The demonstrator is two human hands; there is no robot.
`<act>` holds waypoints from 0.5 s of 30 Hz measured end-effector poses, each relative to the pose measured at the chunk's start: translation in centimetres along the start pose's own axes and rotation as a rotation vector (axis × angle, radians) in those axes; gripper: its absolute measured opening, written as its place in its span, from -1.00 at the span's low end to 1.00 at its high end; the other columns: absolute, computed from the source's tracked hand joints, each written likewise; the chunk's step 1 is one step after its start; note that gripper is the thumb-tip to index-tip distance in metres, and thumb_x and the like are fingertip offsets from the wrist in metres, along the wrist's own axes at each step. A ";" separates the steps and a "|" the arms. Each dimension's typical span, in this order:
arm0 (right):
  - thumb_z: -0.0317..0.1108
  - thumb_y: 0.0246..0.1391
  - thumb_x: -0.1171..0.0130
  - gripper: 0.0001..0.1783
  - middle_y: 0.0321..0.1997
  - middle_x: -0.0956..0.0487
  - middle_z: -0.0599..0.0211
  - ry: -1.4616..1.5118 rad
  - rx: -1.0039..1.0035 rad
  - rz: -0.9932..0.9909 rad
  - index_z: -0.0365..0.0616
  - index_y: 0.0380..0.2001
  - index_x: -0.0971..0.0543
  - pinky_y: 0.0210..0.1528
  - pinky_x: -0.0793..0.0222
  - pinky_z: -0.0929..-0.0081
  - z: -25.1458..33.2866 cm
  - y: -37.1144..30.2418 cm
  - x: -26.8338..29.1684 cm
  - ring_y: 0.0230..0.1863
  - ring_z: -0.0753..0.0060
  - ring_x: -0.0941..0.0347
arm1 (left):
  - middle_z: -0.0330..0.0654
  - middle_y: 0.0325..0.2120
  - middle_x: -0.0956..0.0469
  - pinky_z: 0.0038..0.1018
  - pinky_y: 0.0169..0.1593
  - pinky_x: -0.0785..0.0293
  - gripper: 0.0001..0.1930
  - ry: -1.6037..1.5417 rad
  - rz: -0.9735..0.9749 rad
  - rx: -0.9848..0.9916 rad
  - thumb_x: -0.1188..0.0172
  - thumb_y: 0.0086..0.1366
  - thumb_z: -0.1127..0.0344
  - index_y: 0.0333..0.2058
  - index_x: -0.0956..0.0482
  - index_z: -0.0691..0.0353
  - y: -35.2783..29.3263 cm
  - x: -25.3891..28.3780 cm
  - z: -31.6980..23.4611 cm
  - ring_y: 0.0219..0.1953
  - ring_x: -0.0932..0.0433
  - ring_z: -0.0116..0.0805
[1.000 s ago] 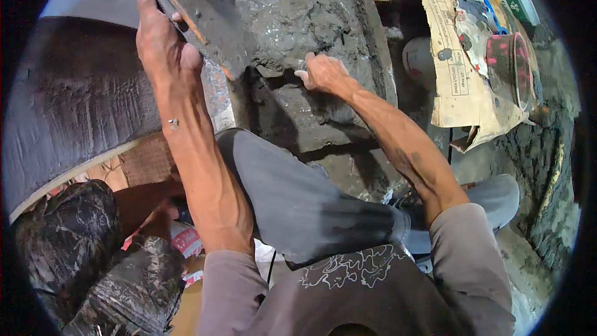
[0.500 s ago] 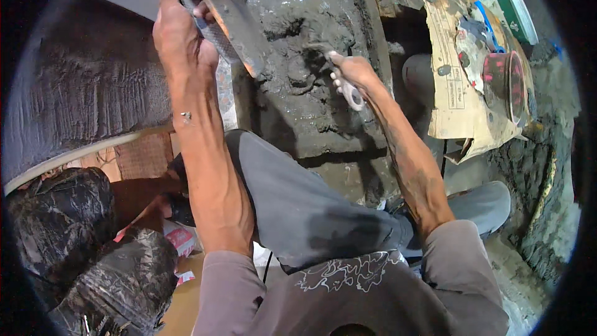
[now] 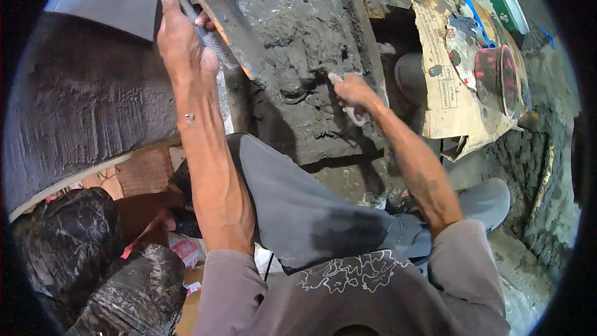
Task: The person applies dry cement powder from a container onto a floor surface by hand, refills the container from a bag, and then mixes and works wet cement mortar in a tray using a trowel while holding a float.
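Note:
My left hand (image 3: 181,40) grips a flat mortar-smeared board (image 3: 231,31), tilted steeply, with a grey patterned piece along its near side; the fingers partly disappear behind it. In front of me a rectangular trough (image 3: 368,40) holds wet dark grey mortar (image 3: 289,40), lumpy and furrowed in the middle. My right hand (image 3: 356,91) is closed around the pale looped handle of a trowel (image 3: 356,116) over the right part of the trough. Its blade is sunk in the mortar or covered by it, so its shape is hidden.
Right of the trough lies a torn cardboard piece (image 3: 444,102) with a pink-spotted dark tub (image 3: 491,78) on it. Behind stands a white and green bucket (image 3: 500,0). A dark, rough-coated curved surface (image 3: 93,87) fills the left, above black plastic bags (image 3: 65,236).
My right hand has drawn the trowel slightly toward me, and the mortar's middle has a different shape. My left hand keeps its hold on the board; the view has shifted slightly.

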State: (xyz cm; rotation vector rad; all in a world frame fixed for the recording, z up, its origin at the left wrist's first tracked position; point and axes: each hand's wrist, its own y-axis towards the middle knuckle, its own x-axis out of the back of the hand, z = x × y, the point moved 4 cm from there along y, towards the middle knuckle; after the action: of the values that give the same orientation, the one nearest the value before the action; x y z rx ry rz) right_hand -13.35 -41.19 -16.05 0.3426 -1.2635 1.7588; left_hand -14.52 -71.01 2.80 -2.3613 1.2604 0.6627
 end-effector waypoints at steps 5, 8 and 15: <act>0.12 0.12 0.00 -0.34 -0.40 -0.56 -0.22 -0.113 0.136 0.143 -0.44 -0.40 -0.56 -0.20 -0.37 0.11 3.8 -6.2 5.5 -0.35 -0.04 -0.54 | -0.19 -0.40 -0.41 -0.51 -0.47 -0.31 -0.61 0.004 -0.026 -0.019 0.11 0.42 0.08 -0.11 -0.40 0.36 1.0 0.8 -0.1 -0.52 -0.27 -0.46; 0.03 0.05 -0.05 -0.44 -0.42 -0.57 -0.16 0.010 0.213 0.104 -0.42 -0.44 -0.56 -0.24 -0.38 0.10 7.4 -6.5 2.9 -0.36 -0.02 -0.55 | -0.08 -0.22 -0.51 -0.39 -0.19 -0.54 -0.52 0.004 -0.006 -0.022 0.10 0.41 0.05 0.01 -0.37 0.42 0.8 1.2 -0.7 -0.30 -0.51 -0.32; -0.06 -0.06 -0.13 -0.48 -0.33 -0.54 -0.33 0.132 0.374 -0.101 -0.47 -0.40 -0.55 -0.13 -0.43 0.05 9.9 1.4 -11.5 -0.19 -0.22 -0.52 | -0.06 -0.07 -0.48 -0.30 -0.05 -0.52 -0.51 0.095 0.082 -0.111 0.17 0.43 0.05 0.04 -0.35 0.42 -1.7 -0.4 -1.6 -0.13 -0.51 -0.23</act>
State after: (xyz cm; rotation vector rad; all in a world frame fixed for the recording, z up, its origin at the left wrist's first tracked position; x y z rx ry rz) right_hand -10.89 -55.66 -20.30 0.4855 -0.8070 1.8938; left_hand -12.95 -70.74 4.49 -2.4679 1.4016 0.6685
